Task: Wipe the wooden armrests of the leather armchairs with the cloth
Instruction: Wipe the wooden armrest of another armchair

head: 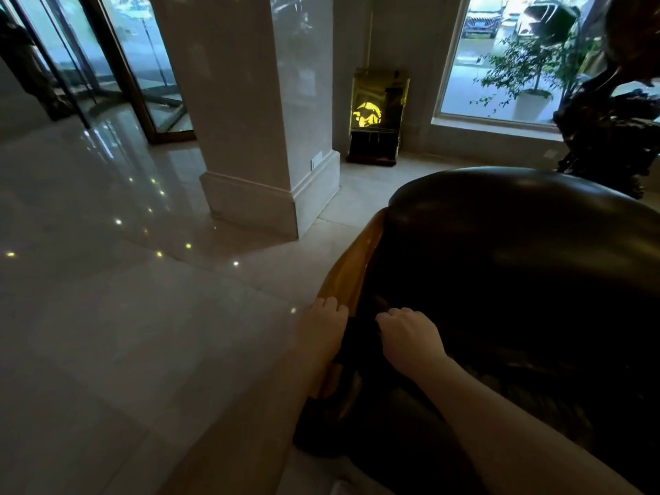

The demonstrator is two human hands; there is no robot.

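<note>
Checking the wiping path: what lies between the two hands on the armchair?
In the head view, a dark gap separates the left hand, resting on the wooden armrest, from the right hand. Something dark sits there, possibly the cloth; too dim to tell.

Dim interior; daylight enters through the large bright window [500, 55], ceiling lights glint on the glossy pale floor [107, 316], edges bend.
</note>
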